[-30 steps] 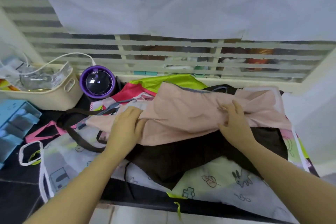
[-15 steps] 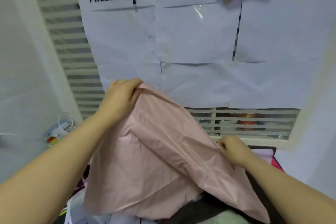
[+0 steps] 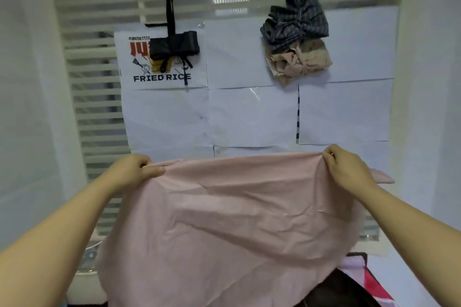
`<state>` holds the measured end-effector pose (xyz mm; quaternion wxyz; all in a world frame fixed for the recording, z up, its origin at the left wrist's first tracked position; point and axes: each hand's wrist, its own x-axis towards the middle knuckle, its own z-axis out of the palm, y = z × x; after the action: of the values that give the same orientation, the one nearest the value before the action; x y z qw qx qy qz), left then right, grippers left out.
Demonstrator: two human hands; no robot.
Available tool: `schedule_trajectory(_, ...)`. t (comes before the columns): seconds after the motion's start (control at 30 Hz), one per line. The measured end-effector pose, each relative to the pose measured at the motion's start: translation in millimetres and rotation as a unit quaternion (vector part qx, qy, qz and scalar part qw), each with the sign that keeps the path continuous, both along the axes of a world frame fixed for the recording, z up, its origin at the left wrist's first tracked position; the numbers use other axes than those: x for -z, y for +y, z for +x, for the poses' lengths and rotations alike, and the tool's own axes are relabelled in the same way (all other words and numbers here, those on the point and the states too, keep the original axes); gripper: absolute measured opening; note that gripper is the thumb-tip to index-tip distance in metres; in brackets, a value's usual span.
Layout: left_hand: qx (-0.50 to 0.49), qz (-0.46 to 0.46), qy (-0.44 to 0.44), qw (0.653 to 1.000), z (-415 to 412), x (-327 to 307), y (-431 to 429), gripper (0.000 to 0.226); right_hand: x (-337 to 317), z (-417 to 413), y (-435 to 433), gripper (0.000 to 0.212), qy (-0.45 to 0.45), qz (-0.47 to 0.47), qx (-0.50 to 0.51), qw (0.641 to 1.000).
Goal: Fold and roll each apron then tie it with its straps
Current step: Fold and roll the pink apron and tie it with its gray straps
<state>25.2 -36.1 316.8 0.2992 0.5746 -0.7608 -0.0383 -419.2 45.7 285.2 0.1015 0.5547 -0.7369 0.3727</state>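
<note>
A pale pink apron [image 3: 224, 227] hangs spread out in the air in front of me, held by its top edge. My left hand [image 3: 132, 169] pinches the top left corner and my right hand [image 3: 346, 169] pinches the top right corner, both at about the same height. A pink strap end [image 3: 384, 177] sticks out past my right hand. The cloth drapes down and hides most of the pile below it.
On the papered wall hang a rolled, tied black apron [image 3: 174, 47] and, on another hook, a dark striped bundle [image 3: 295, 23] above a beige one [image 3: 298, 62]. A dark apron [image 3: 336, 291] and a pink-red one [image 3: 371, 279] lie at the lower right.
Both hands lifted the pink apron off the pile and spread it wide; my right hand rose level with my left. My view tilted up from the table to the wall.
</note>
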Motion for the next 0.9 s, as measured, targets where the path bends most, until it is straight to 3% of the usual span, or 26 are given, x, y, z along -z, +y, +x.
schedule_trajectory(0.17, 0.120, 0.227, 0.095, 0.962, 39.1, 13.5, 12.5, 0.053, 1.5, 6.3, 18.1, 0.023, 0.036, 0.011, 0.072, 0.997)
schedule_trajectory(0.23, 0.141, 0.265, 0.140, 0.943, 45.7, 26.5, 16.8, 0.042, 8.2, 10.8, 26.5, 0.024, 0.049, 0.003, 0.104, 0.993)
schedule_trajectory(0.3, 0.136, 0.256, 0.180, 0.940, 51.6, 38.6, 20.2, 0.021, 18.7, 18.7, 36.5, 0.024, 0.062, 0.003, 0.140, 0.988)
schedule_trajectory(0.37, 0.116, 0.209, 0.205, 0.949, 55.3, 46.9, 21.6, 0.021, 29.0, 26.1, 41.3, 0.022, 0.041, 0.008, 0.150, 0.988)
schedule_trajectory(0.5, 0.085, 0.124, 0.224, 0.963, 59.4, 55.7, 27.9, 0.022, 45.1, 57.7, 40.4, 0.019, -0.143, -0.012, 0.075, 0.987)
schedule_trajectory(0.6, 0.058, 0.105, 0.194, 0.974, 72.5, 61.2, 30.6, 0.018, 59.3, 82.2, 50.4, 0.019, -0.112, -0.008, 0.066, 0.991)
schedule_trajectory(0.77, 0.067, 0.239, 0.146, 0.958, 101.2, 63.4, 28.0, 0.020, 72.7, 94.2, 69.9, 0.004, -0.040, 0.083, 0.073, 0.993)
schedule_trajectory(0.9, 0.087, 0.335, 0.117, 0.931, 105.1, 64.4, 25.2, 0.025, 81.0, 97.5, 73.2, 0.012, -0.022, 0.080, 0.001, 0.997)
